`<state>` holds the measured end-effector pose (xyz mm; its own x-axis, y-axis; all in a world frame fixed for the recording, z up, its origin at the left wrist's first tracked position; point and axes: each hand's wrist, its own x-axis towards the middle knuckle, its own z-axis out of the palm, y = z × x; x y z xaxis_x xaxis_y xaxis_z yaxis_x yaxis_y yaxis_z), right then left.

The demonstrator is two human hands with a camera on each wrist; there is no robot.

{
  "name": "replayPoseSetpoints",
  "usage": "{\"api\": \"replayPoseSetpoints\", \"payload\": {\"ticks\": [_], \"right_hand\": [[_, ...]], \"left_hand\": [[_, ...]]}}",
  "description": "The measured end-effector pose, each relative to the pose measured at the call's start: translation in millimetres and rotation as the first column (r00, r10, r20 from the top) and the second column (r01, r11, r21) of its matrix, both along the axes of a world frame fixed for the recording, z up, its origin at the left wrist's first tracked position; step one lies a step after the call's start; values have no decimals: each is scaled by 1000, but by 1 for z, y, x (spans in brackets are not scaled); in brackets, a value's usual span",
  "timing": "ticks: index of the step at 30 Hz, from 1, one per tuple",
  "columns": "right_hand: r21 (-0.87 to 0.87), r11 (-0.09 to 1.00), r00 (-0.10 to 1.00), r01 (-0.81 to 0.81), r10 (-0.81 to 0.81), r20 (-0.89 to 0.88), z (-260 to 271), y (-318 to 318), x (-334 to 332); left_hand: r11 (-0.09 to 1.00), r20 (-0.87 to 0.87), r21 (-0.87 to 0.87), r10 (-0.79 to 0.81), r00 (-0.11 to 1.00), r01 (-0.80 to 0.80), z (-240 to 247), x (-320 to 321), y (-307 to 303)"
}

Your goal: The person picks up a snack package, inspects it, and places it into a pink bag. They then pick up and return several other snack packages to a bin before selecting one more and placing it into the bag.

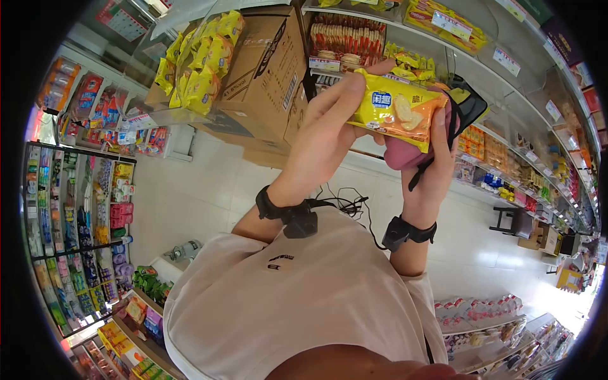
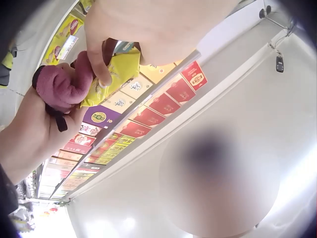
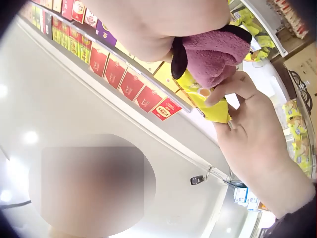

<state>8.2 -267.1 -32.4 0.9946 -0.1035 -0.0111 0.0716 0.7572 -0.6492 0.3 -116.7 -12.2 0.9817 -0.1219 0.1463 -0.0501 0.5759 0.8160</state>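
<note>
Yellow-and-orange rectangular snack packet [image 1: 399, 114]: glossy, crinkled plastic film | folded purple cloth [image 3: 213, 57]: matt, rough, fuzzy pile | large brown box [image 1: 256, 82]: matt cardboard | pale short-sleeved shirt [image 1: 304, 297]: smooth, matt fabric | light tiled floor [image 1: 209, 174]: smooth, slightly glossy

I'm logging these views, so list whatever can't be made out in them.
Purple cloth, in part: head view, behind the yellow packet.
Left hand, in part: left wrist view, cut off by the top edge.
Shelf label, fine print: head view, too small to read.

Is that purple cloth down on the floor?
No, the purple cloth is up in the right hand, behind the yellow packet.
</note>
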Motion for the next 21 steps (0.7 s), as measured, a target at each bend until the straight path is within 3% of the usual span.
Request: {"api": "replayPoseSetpoints", "payload": {"ticks": [4, 6, 7, 10, 13, 14, 20, 21], "right_hand": [[-64, 991, 993, 119, -120, -13, -2, 1, 1], [-230, 929, 954, 291, -262, 149, -11, 3, 8], [-301, 876, 919, 378, -315, 237, -14, 4, 11], [-539, 570, 783, 620, -407, 471, -11, -1, 19], [-580, 471, 747, 665, -412, 523, -12, -1, 23], [-590, 433, 732, 681, -417, 539, -13, 1, 23], [-616, 458, 767, 641, -363, 529, -11, 8, 17], [-589, 568, 816, 575, -348, 462, -9, 13, 14]], "left_hand": [[999, -17, -37, 6, 1000, -6, -5, 10, -11], [999, 34, -32, 14, 999, -13, -3, 10, -13], [999, 59, -32, 21, 998, -19, -4, 10, -13], [869, 405, 334, 218, 888, -365, -18, 16, -8], [785, 540, 391, 228, 810, -481, -10, 13, 2], [811, 504, 376, 227, 833, -449, -11, 14, 6], [893, 260, 298, 264, 929, -337, -21, 29, 20], [926, 178, 256, 239, 955, -279, -24, 33, 21]]}}
